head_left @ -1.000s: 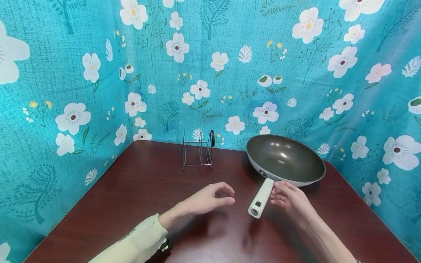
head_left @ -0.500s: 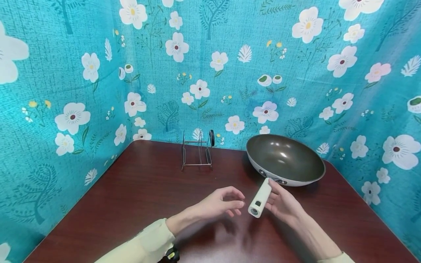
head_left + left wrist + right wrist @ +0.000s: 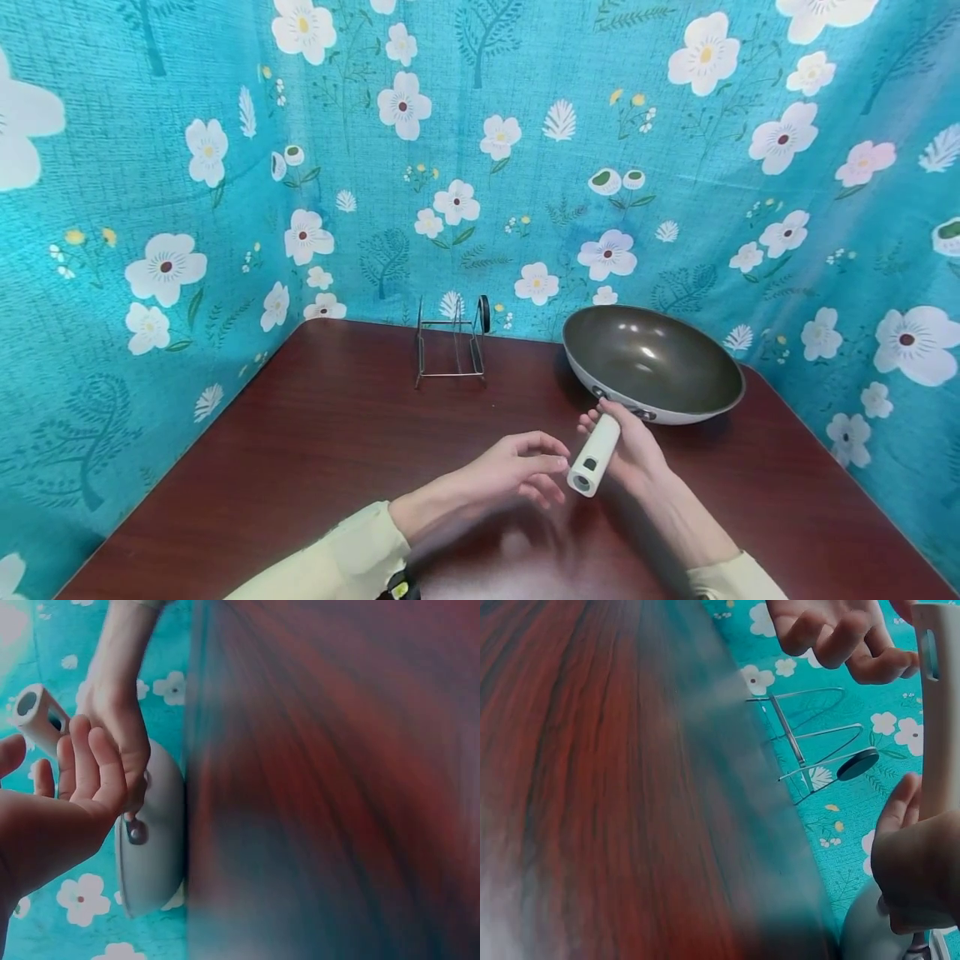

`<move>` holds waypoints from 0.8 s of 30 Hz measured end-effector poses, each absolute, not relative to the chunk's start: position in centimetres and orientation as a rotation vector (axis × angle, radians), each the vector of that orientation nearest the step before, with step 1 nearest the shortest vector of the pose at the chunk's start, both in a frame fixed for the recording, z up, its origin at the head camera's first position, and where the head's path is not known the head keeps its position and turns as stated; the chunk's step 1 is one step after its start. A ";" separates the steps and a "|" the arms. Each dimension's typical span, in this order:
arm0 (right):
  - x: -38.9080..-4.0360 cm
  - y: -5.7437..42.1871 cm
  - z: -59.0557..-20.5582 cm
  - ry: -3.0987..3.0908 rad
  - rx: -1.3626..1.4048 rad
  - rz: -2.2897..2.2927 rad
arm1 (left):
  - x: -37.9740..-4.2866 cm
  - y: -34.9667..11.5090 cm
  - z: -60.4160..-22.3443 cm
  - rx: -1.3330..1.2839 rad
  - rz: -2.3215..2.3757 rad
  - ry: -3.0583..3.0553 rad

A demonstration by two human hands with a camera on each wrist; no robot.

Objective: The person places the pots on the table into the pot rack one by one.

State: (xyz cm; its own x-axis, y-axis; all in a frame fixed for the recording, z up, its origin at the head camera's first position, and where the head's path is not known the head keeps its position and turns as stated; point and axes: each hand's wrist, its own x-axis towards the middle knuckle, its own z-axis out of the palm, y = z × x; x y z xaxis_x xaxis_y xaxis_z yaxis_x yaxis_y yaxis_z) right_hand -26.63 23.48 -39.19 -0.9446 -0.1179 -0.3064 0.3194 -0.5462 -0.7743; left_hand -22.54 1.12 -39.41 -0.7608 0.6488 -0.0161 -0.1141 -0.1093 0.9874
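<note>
A deep frying pan [image 3: 660, 362] with a dark inside and pale outside sits at the right of the table, its white handle [image 3: 597, 454] pointing toward me. My right hand [image 3: 636, 454] grips that handle close to the pan, thumb on top and fingertips showing on the far side. Beside the handle's free end is my left hand [image 3: 517, 471], its fingers loosely bent with nothing in them. The right wrist view shows the handle [image 3: 939, 712] rising between both hands. In the left wrist view the pan's riveted side [image 3: 154, 862] shows below the right hand.
A wire rack [image 3: 452, 374] with a black round part stands left of the pan, near the back edge of the dark red-brown table [image 3: 337, 417]. Blue flowered cloth [image 3: 480, 167] hangs behind and along both sides.
My right hand has moved left and closed around the handle, its fingers passing underneath. My left hand has moved right, up to the handle's end. The pan has stayed in place.
</note>
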 end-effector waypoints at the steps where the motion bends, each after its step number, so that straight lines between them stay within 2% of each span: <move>1: -26.7 23.3 -39.1 1.337 0.331 -2.549 | -22.5 1.2 -39.4 0.571 1.934 1.612; 12: -27.3 22.3 -38.6 1.227 0.382 -2.654 | -22.3 1.5 -39.1 0.532 1.945 1.482; 24: -26.9 21.6 -38.7 1.452 0.456 -2.660 | -22.0 2.0 -39.2 0.518 1.929 1.457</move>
State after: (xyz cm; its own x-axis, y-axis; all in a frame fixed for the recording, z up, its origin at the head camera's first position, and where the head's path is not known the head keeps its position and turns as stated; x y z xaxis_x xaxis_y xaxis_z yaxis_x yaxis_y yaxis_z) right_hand -26.91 21.64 -38.70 -0.9529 0.0741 -0.2942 0.2074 -0.5486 -0.8100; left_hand -22.00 1.95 -39.19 -0.7060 0.7043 -0.0737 -0.2636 -0.1647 0.9505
